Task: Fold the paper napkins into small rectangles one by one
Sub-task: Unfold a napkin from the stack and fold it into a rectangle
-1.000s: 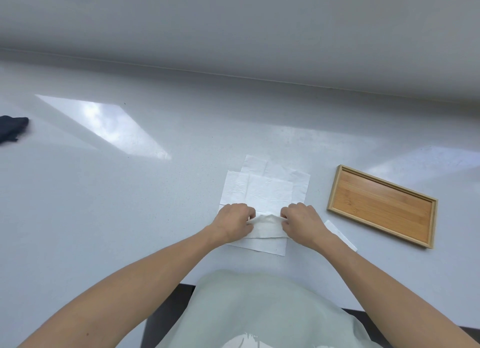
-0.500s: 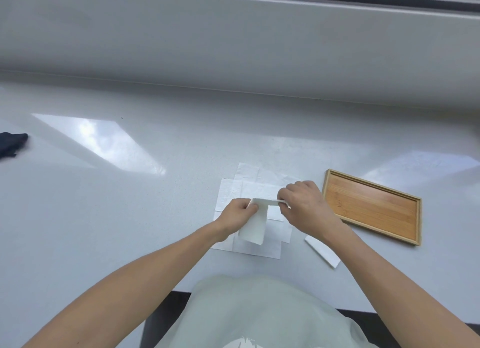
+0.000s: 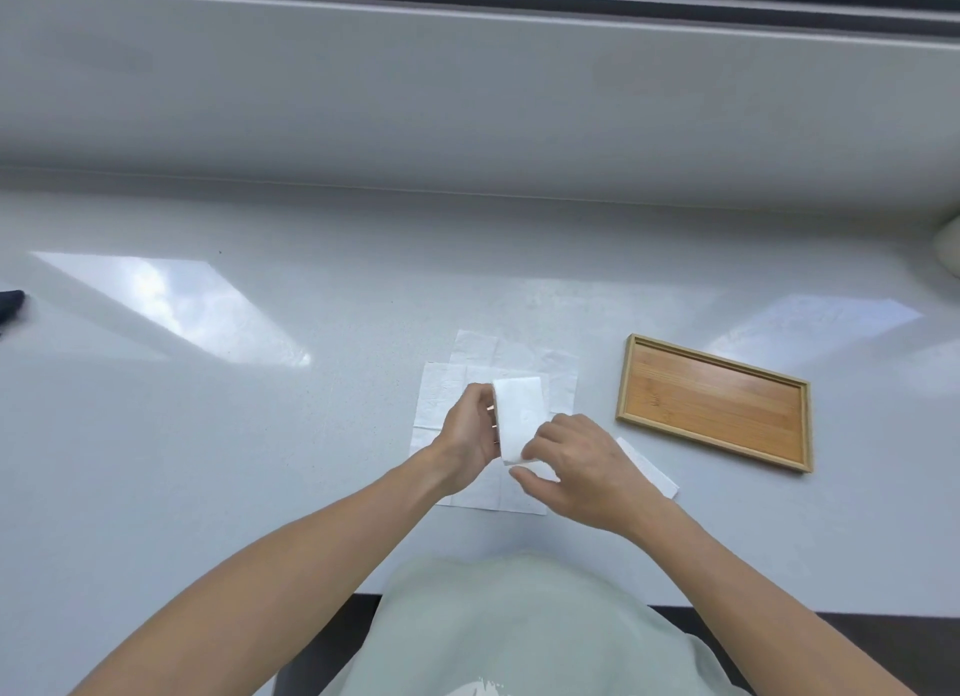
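A white napkin folded into a narrow rectangle (image 3: 518, 415) is lifted above the counter, its long side running away from me. My left hand (image 3: 470, 435) pinches its left edge. My right hand (image 3: 576, 469) holds its near end between thumb and fingers. Beneath them lies a loose stack of flat, unfolded white napkins (image 3: 441, 389) on the white counter. One folded napkin strip (image 3: 649, 467) rests on the counter just right of my right hand.
An empty shallow wooden tray (image 3: 714, 402) sits to the right of the napkins. A dark object (image 3: 10, 300) shows at the far left edge. A pale rounded thing (image 3: 948, 251) peeks in at the far right. A raised ledge runs along the back.
The napkin, first pressed on the stack, was lifted and hung down; now it is turned lengthwise as a narrow rectangle, my right hand having shifted to its near end.
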